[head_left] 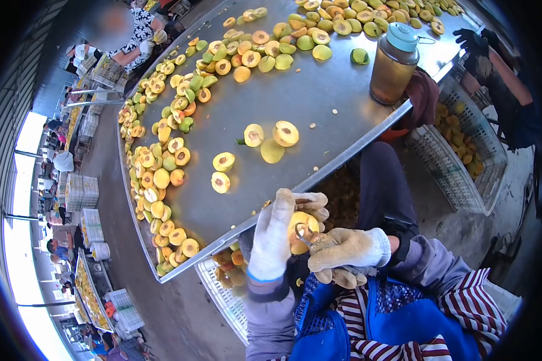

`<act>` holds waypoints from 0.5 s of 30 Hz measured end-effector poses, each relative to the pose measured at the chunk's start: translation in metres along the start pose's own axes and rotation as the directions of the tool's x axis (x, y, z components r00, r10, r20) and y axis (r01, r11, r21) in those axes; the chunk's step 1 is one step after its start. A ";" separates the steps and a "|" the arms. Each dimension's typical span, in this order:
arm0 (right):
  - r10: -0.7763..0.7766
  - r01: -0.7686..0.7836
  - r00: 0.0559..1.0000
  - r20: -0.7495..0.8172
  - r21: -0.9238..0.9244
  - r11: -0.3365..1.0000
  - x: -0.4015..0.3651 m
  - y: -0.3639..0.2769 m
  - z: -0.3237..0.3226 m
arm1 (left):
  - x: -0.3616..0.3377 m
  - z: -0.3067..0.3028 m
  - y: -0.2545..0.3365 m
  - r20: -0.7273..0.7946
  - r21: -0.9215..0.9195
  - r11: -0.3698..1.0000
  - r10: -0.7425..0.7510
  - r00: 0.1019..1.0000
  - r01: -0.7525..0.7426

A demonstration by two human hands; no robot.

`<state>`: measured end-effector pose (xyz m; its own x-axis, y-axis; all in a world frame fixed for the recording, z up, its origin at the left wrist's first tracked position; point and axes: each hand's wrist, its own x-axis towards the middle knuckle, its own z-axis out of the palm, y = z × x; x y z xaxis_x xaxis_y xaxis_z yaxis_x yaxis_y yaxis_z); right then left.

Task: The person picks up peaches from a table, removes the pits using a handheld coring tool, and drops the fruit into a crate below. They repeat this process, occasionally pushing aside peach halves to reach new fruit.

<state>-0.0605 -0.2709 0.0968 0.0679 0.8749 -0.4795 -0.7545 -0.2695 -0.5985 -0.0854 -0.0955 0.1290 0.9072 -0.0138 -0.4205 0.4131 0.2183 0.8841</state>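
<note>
Both my hands wear worn cloth gloves and meet just off the near edge of the metal table [319, 114]. My left hand [277, 231] cups a yellow fruit half [300, 231], fingers curled over its top. My right hand [343, 249] grips a small metal tool [304, 236] whose tip sits in the fruit's flesh. Several cut halves lie near on the table, among them one [285, 133] with its stone cavity up and a smaller half [221, 182] closer to me.
Fruit halves line the table's far and left rims. A lidded amber jar [394, 63] stands at the right edge. A white crate [464, 150] of fruit sits at right, another crate [223, 295] below the table. Other people work at upper left and upper right.
</note>
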 end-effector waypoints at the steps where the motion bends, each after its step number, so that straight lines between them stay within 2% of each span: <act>1: 0.007 -0.007 1.000 -0.004 0.016 1.000 0.000 0.000 0.000 | 0.002 -0.004 -0.004 0.028 -0.029 0.999 0.039 0.999 -0.038; 2: 0.013 -0.013 1.000 -0.009 0.036 0.999 0.000 0.000 0.000 | 0.002 -0.007 -0.008 0.057 -0.059 0.996 0.076 0.995 -0.073; 3: -0.029 0.029 1.000 -0.011 -0.013 0.999 -0.003 -0.004 0.002 | -0.001 -0.003 -0.013 0.003 -0.118 0.982 0.149 0.989 -0.148; 5: -0.159 0.137 0.974 -0.161 -0.141 0.980 -0.001 -0.003 0.007 | -0.006 0.010 -0.027 -0.126 -0.217 0.927 0.285 0.950 -0.306; 7: -0.247 0.174 0.939 -0.240 -0.287 0.942 -0.002 -0.002 0.009 | -0.013 0.016 -0.033 -0.188 -0.181 0.912 0.336 0.923 -0.369; 9: -0.156 0.124 0.981 -0.116 -0.242 0.962 0.000 0.000 0.006 | -0.017 0.020 -0.039 -0.269 -0.113 0.888 0.405 0.874 -0.446; 12: -0.020 0.018 1.000 -0.012 -0.202 0.979 -0.004 -0.005 0.006 | -0.017 0.028 -0.049 -0.322 0.209 0.799 0.601 0.731 -0.564; 13: 0.022 -0.020 1.000 0.006 -0.194 0.981 -0.008 -0.010 0.006 | -0.015 0.026 -0.051 -0.286 0.296 0.742 0.670 0.685 -0.602; 14: 0.063 -0.058 0.998 0.022 -0.181 0.982 -0.011 -0.010 0.007 | -0.017 0.024 -0.047 -0.257 0.318 0.782 0.615 0.745 -0.536; 15: 0.055 -0.043 0.992 0.110 -0.116 0.992 -0.004 -0.001 -0.003 | -0.018 0.022 -0.038 -0.229 0.343 0.814 0.557 0.798 -0.469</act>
<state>-0.0579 -0.2752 0.0973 -0.0459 0.8975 -0.4387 -0.6761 -0.3512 -0.6477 -0.1153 -0.1248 0.1071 0.9362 0.3340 0.1100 -0.0620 -0.1511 0.9866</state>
